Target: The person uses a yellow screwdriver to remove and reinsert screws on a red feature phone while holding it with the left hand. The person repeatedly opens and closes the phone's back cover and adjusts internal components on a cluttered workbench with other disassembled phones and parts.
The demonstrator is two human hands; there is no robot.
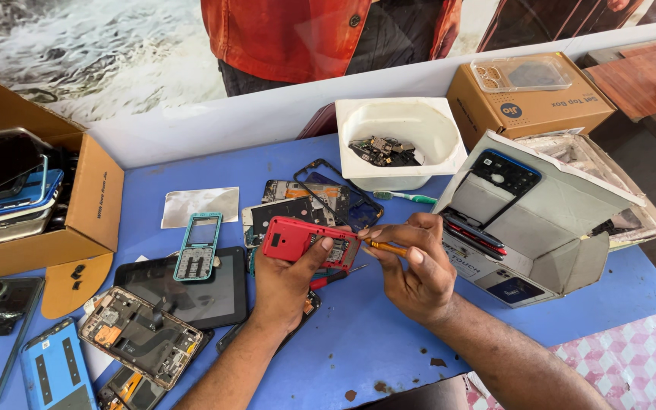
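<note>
1. Left hand [286, 281] lifts the red phone [309, 241] off the blue table [373, 334], fingers clamped round it — open back turned up for access.
2. Right hand [415, 266] pinches a screwdriver [385, 247], tip at the phone's edge.
3. Phone parts crowd the left; open table lies nearer the person.

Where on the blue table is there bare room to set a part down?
Bare blue shows on the table in front of the right hand, running toward the grey open box. Left of the left hand, opened phones crowd together.
</note>
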